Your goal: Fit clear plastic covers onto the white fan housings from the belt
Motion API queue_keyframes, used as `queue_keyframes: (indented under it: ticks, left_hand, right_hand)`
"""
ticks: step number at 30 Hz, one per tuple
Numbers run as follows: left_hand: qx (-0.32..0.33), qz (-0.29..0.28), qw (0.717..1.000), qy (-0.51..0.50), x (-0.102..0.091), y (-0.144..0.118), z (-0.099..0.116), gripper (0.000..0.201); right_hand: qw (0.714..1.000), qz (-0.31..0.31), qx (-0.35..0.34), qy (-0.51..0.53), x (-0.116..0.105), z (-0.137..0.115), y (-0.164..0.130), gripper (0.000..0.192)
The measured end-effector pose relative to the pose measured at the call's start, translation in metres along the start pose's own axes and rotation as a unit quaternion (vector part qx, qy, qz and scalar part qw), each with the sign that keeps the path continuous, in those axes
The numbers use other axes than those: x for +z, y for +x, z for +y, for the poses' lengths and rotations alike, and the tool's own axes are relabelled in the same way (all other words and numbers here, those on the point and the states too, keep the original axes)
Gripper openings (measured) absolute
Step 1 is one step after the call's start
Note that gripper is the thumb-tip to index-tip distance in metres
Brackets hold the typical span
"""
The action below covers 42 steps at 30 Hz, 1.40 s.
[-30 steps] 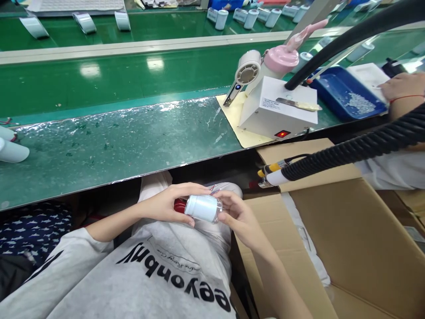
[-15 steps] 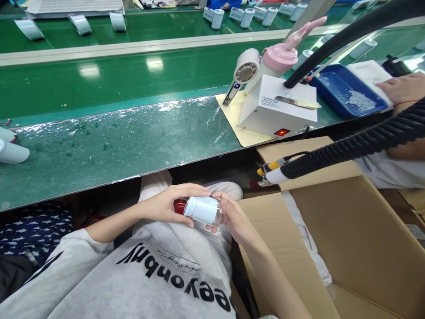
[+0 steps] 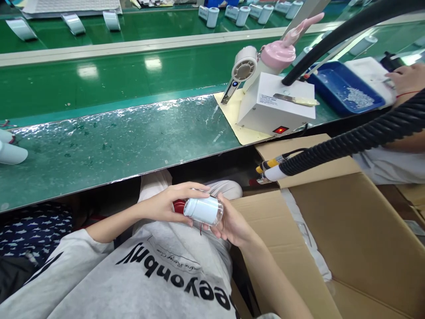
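Head view looks down past the edge of a workbench into the person's lap, where both hands meet on a small white cylinder (image 3: 203, 210). It lies on its side just above a grey printed sweatshirt (image 3: 172, 270), well below the bench top. The left hand (image 3: 166, 204) curls over the top and rear of it, fingers closed round the end where a red part (image 3: 179, 205) shows, which seems to steady the piece against twisting. The right hand (image 3: 229, 223) cups it from below and the front, fingers bent loosely against the clear, glossy end, thumb near the top; both hands have hold of it. A thin dark wire (image 3: 200, 229) hangs beneath. The cylinder's body is matt white and smooth, its near end ribbed like a cap.

Above, the bench (image 3: 109, 146) wears a wrinkled, shiny film over green. A white boxy machine (image 3: 277, 106) with a lit red switch stands on a yellowish mat, a flat blade lying on its top and a pink-capped bottle (image 3: 279, 54) behind it. A ribbed black hose (image 3: 348, 141) ends just above an open cardboard carton (image 3: 345, 239) at the person's right, close enough to reach. Farther right, another person's hand (image 3: 407, 79) rests by a blue tray (image 3: 335, 86) of small clear bits.
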<state>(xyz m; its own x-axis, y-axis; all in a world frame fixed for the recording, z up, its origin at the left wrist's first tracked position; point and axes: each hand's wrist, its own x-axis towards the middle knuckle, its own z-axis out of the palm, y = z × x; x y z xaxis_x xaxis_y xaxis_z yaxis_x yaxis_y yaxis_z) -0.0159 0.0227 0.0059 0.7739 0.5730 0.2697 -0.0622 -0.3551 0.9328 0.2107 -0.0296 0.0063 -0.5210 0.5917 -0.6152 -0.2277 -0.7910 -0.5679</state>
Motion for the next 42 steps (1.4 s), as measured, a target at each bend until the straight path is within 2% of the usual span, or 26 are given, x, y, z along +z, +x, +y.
queue_keyframes:
  ticks: [3,5,6,8,9,10,12,14,15,16,17,18,22,23,25,31,35,37,38,39,40,41,42]
  left_hand:
    - [-0.011,0.014,1.0,0.001,0.002,0.001,0.006,0.065]
    - [-0.046,0.028,0.998,-0.01,0.005,0.002,0.01,0.064]
    - [-0.07,0.034,0.997,-0.019,0.006,0.002,0.013,0.063]
    - [-0.113,0.043,0.991,-0.048,0.007,0.003,0.017,0.063]
    - [-0.131,0.046,0.988,-0.068,0.008,0.003,0.018,0.063]
    - [-0.146,0.05,0.984,-0.091,0.009,0.003,0.02,0.064]
    - [-0.166,0.054,0.976,-0.13,0.01,0.004,0.022,0.065]
    - [-0.175,0.054,0.973,-0.139,0.01,0.004,0.023,0.065]
    - [-0.178,0.051,0.974,-0.133,0.009,0.005,0.023,0.066]
    - [-0.182,0.046,0.974,-0.125,0.008,0.005,0.023,0.067]
    - [-0.185,0.041,0.975,-0.12,0.008,0.005,0.023,0.068]
    - [-0.184,0.035,0.975,-0.116,0.007,0.004,0.022,0.071]
    - [-0.133,0.015,0.986,-0.097,0.006,0.002,0.018,0.081]
    - [-0.123,0.012,0.988,-0.096,0.007,0.001,0.017,0.081]
    - [-0.133,0.01,0.984,-0.121,0.008,0.0,0.015,0.08]
    - [-0.215,-0.012,0.946,-0.244,0.012,-0.003,0.006,0.084]
    - [-0.254,-0.006,0.923,-0.289,0.029,-0.007,-0.005,0.086]
    - [-0.279,0.003,0.923,-0.265,0.032,-0.006,-0.008,0.078]
    - [-0.29,0.008,0.928,-0.235,0.028,-0.004,-0.008,0.074]
    - [-0.296,0.023,0.935,-0.196,0.019,0.0,-0.008,0.07]
    - [-0.295,0.047,0.943,-0.145,0.005,0.006,-0.007,0.068]
    - [-0.286,0.087,0.951,-0.082,-0.015,0.015,-0.004,0.068]
    - [-0.27,0.14,0.952,-0.007,-0.041,0.026,-0.001,0.067]
  right_hand:
    - [0.999,-0.035,0.018,-0.014,-0.001,0.002,-0.001,0.08]
    - [0.998,-0.05,-0.011,-0.046,-0.003,0.005,-0.003,0.086]
    - [0.996,-0.045,-0.047,-0.067,-0.004,0.006,-0.004,0.088]
    - [0.977,-0.005,-0.172,-0.128,-0.007,0.01,-0.007,0.086]
    - [0.952,0.024,-0.25,-0.175,-0.01,0.011,-0.009,0.083]
    - [0.914,0.053,-0.325,-0.236,-0.013,0.013,-0.011,0.081]
    - [0.81,0.094,-0.441,-0.374,-0.018,0.013,-0.014,0.075]
    - [0.712,0.095,-0.499,-0.484,-0.023,0.012,-0.016,0.047]
    - [0.68,0.088,-0.514,-0.515,-0.024,0.012,-0.017,0.035]
    - [0.666,0.081,-0.521,-0.528,-0.024,0.011,-0.018,0.033]
    - [0.671,0.075,-0.519,-0.524,-0.024,0.01,-0.018,0.034]
    - [0.694,0.073,-0.51,-0.503,-0.023,0.01,-0.019,0.037]
    - [0.86,0.063,-0.404,-0.306,-0.018,0.014,-0.019,0.055]
    - [0.885,0.063,-0.378,-0.264,-0.017,0.015,-0.019,0.055]
    - [0.907,0.074,-0.348,-0.225,-0.017,0.018,-0.021,0.054]
    - [0.898,0.123,-0.329,-0.265,-0.017,0.022,-0.026,0.045]
    - [0.913,0.113,-0.288,-0.267,-0.012,0.026,-0.019,0.056]
    - [0.913,0.106,-0.274,-0.284,-0.024,0.027,-0.018,0.063]
    - [0.906,0.126,-0.273,-0.297,-0.037,0.026,-0.02,0.064]
    - [0.891,0.171,-0.279,-0.314,-0.056,0.024,-0.025,0.065]
    - [0.865,0.246,-0.29,-0.327,-0.08,0.02,-0.032,0.064]
    - [0.818,0.352,-0.312,-0.331,-0.107,0.014,-0.043,0.065]
    - [0.755,0.459,-0.322,-0.341,-0.135,0.007,-0.055,0.064]
